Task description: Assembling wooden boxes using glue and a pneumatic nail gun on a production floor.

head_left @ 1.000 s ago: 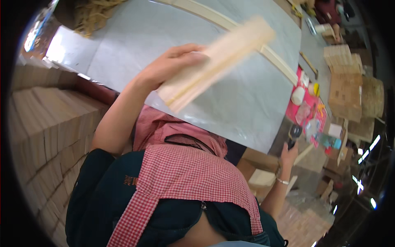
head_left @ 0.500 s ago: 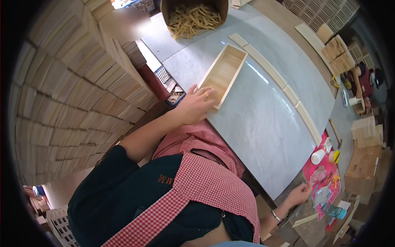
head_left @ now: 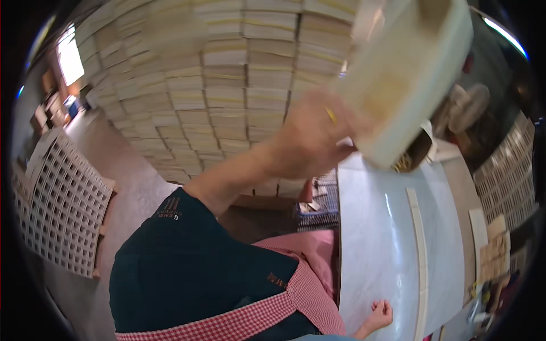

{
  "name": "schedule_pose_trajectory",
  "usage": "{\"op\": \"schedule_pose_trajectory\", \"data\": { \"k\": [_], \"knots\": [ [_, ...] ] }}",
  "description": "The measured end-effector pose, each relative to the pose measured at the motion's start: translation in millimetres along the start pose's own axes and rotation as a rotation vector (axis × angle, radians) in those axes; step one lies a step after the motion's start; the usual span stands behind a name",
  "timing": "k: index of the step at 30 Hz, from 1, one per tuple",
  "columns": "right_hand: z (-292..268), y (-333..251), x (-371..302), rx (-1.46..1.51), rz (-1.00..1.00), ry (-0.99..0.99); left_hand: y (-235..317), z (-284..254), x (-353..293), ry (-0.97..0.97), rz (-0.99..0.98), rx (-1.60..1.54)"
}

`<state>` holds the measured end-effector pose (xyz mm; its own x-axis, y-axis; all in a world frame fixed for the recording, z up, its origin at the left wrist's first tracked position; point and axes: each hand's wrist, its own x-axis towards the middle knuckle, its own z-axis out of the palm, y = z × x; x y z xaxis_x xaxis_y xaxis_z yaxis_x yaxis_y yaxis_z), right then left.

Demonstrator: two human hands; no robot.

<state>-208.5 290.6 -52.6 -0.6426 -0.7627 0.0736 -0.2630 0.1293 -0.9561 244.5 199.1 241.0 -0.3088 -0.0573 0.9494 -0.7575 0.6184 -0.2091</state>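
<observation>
A pale wooden open box [head_left: 418, 91], long and rectangular, is lifted in front of the stacked wood and blurred by motion. My left hand [head_left: 318, 133], with a ring on one finger, grips its near end and edge. Low on the right, over the near part of the light grey tabletop [head_left: 372, 244], is my right hand [head_left: 380, 316]. Its fingers are curled together, and whatever they may hold does not show. Thin pale wooden strips [head_left: 421, 244] lie end to end in a line along the table, to the right of that hand.
A tall wall of stacked wooden pieces [head_left: 227, 68] stands ahead and left. Behind the raised box, a container [head_left: 420, 149] of wooden bits is partly hidden. A basket [head_left: 318, 207] stands by the table's left edge; a slatted stack [head_left: 65, 204] is far left.
My left hand has raised the box off the tabletop toward the stacked wood. The view has swung left. My right hand has left the cluttered pink cloth and is over the table.
</observation>
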Motion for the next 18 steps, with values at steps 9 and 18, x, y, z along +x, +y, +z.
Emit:
{"op": "schedule_pose_trajectory", "data": {
  "k": [9, 18],
  "knots": [
    [6.0, 111.3, 139.1, 0.172, 0.276, -0.396, -117.9, -314.7, 110.9, 0.291, -0.327, 1.596],
    [53.0, 66.5, 135.8, 0.225, 0.138, -0.571, -236.3, -440.0, 143.9, 0.088, -0.611, 0.9]
  ]
}}
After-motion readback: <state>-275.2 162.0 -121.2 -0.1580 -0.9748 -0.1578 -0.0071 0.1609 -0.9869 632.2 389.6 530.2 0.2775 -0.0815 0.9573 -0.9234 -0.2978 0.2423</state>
